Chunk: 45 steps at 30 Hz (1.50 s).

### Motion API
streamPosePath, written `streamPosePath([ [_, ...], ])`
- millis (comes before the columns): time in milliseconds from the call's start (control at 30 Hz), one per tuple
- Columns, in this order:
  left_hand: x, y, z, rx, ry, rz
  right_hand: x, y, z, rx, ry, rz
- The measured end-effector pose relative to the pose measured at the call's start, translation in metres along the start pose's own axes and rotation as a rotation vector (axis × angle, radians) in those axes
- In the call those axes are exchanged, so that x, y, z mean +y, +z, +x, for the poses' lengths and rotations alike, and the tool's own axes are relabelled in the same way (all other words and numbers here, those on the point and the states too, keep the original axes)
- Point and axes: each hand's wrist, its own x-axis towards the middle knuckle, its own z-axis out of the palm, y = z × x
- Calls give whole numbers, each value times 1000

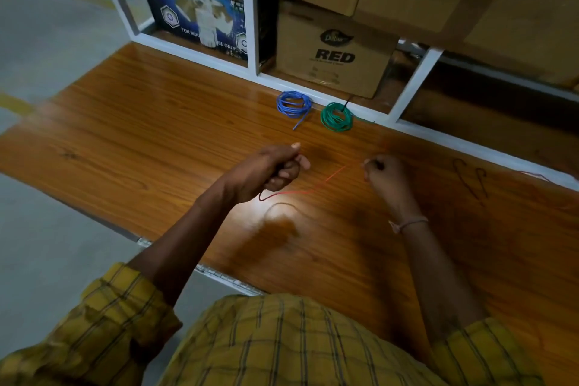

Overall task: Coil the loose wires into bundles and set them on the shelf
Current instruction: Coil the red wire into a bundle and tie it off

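Note:
A thin red wire (316, 188) stretches between my two hands above the wooden table (141, 135). My left hand (272, 171) is closed around one end, with a short loop hanging below the fist. My right hand (387, 174) pinches the wire farther along. A coiled blue wire bundle (294, 104) and a coiled green wire bundle (336, 117) lie near the table's far edge, in front of the white shelf frame (416, 84).
Two dark hook-shaped wire pieces (470, 180) lie on the table to the right of my right hand. Behind the table the shelf holds a brown carton marked RED (333, 53), a blue printed box (194, 9) and larger cartons above. Grey floor lies to the left.

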Motion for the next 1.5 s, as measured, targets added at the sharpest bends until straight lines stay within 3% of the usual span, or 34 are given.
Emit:
streamPosePath([
  [100,6,0,1,-24,-2,-66,-13,3,-2,89,-149,-323],
  [200,16,5,5,-69,-21,-199,-38,7,-19,304,-460,-211],
  [267,23,12,9,-59,-15,-317,-51,13,-32,339,-549,-58],
  [367,31,19,21,16,-37,-640,-63,31,-47,64,-390,306],
  [467,31,19,37,102,-77,-953,-62,54,-61,-483,26,854],
  [533,32,20,43,152,-82,-970,-57,65,-68,-685,40,976],
  [600,35,19,42,194,-92,-840,-57,66,-75,-667,-97,880],
  [633,36,15,40,226,-89,-644,-57,64,-76,-619,-141,822],
  [767,31,-12,31,388,85,644,-69,41,-74,-487,-210,721],
  [833,30,-16,28,405,285,823,-75,28,-71,-491,-187,752],
  [900,30,-15,25,285,448,756,-80,16,-65,-518,-163,820],
  [1000,29,-10,22,43,377,553,-83,-3,-54,-497,-118,944],
  [1133,29,-5,16,-4,288,324,-81,-24,-35,-439,-101,1019],
  [1300,46,11,8,-221,76,-181,-76,-20,-20,-310,-59,953],
  [1500,59,23,6,-267,152,-370,-73,-4,-14,-149,-10,789],
])
